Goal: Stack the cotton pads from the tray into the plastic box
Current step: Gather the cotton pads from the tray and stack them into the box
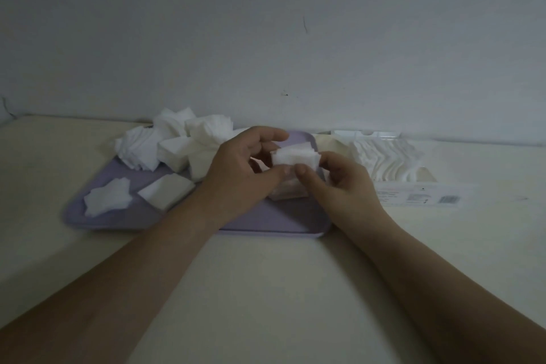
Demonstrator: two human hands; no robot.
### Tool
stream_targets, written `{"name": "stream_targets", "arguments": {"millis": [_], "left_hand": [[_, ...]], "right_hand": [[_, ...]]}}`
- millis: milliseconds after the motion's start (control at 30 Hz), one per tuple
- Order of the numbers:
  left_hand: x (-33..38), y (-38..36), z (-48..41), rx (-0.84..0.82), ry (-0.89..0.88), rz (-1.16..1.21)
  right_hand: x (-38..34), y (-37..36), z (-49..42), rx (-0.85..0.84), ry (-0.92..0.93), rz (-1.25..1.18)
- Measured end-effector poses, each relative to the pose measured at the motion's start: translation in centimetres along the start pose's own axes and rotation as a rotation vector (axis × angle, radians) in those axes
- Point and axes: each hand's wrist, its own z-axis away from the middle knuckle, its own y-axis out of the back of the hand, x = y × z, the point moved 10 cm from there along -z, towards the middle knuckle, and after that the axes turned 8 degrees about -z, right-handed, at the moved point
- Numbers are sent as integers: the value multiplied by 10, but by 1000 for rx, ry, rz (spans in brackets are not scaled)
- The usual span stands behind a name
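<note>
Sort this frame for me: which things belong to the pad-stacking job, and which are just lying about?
Job: pad bundle pinched by left hand and right hand; loose pads; lilac tray; plastic box, part filled.
Lying about: barcoded clear flap (maybe the box's lid); table; wall.

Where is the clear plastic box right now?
In the head view, the clear plastic box lies on the right, on the cream table beside the lilac tray, just past the right hand.
</note>
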Motion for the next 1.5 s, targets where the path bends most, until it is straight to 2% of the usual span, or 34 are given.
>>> {"name": "stream_targets", "arguments": {"millis": [200, 300, 433, 700, 833, 1033, 1367, 1500], "left_hand": [[-15, -6, 1, -2, 66, 38], [-18, -9, 1, -15, 73, 9], [-17, -12, 1, -47, 74, 93], [-10, -7, 3, -34, 63, 155], [-16, -5, 6, -20, 194, 241], [-23, -6, 4, -43, 250, 286], [-37, -9, 2, -31, 379, 489], [-44, 2, 2, 74, 393, 417]], "right_hand": [[1, -3, -1, 23, 70, -95], [-9, -6, 3, 21, 144, 12], [-20, -10, 8, -14, 207, 148], [-17, 0, 6, 86, 163, 94], [-16, -3, 7, 58, 146, 80], [-17, -7, 8, 31, 147, 41], [-7, 2, 5, 93, -10, -159], [-8, 5, 7, 115, 11, -146]]}}
